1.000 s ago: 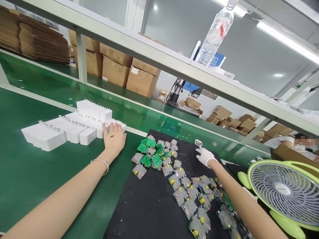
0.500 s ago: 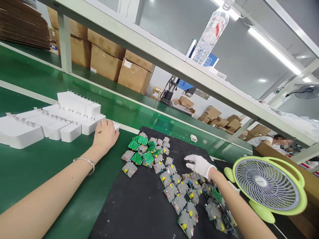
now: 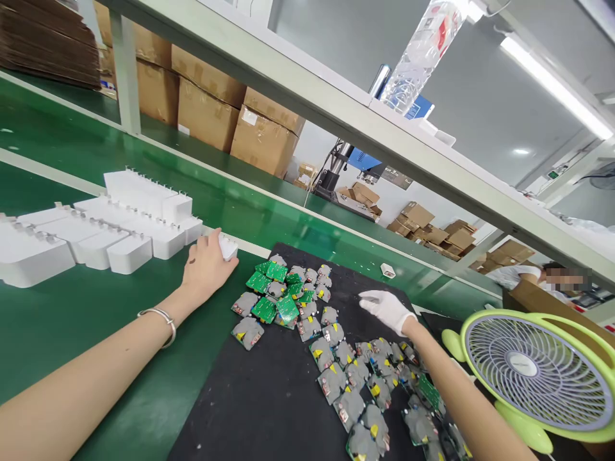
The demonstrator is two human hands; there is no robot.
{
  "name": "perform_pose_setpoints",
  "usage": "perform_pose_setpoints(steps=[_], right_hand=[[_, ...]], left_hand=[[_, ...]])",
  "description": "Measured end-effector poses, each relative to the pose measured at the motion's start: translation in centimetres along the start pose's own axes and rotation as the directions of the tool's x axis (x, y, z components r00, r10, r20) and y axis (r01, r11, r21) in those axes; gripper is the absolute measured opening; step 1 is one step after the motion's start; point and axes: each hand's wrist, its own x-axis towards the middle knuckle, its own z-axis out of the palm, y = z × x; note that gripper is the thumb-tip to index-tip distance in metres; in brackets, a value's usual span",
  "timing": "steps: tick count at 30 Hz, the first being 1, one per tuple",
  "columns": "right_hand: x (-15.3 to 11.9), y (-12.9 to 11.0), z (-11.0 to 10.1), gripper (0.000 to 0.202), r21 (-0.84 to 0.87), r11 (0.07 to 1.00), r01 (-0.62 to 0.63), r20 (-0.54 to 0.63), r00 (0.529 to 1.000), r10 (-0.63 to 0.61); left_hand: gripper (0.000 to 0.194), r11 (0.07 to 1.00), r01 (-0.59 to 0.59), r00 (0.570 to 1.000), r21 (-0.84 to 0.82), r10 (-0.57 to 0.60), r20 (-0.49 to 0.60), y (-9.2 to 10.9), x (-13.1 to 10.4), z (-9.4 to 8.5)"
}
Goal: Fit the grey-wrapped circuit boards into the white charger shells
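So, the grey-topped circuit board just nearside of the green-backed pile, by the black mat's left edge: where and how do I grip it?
I'd pinch the circuit board by its left and right edges, coming from the near side. Its lumpy grey top looks uneven to hold, while the rim seems thin and exposed. Other boards crowd its far side.

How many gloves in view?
1: a white glove, on the right hand, over the black mat. The left hand is bare, at a white case. The co-worker's hands don't show, so gloves there may be hidden.
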Motion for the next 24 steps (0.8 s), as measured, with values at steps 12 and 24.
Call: perform_pose_setpoints(steps=[12, 24], right_hand=[[1.3, -4.7, 5.3, 0.049, 0.053, 0.998, -0.04, -0.018, 0.999, 0.041], [1.3, -4.2, 5.1, 0.025, 0.091, 0.99, -0.112, -0.227, 0.965, 0.13]], left_hand=[[0.033, 0.335, 0.537, 0.826, -0.774, -0.023, 0.564, 5.3, -4.5, -0.3], [0.041, -0.03, 0.845, 0.526, -0.534, 0.227, 0.82, 7.0, -9.1, -0.6]])
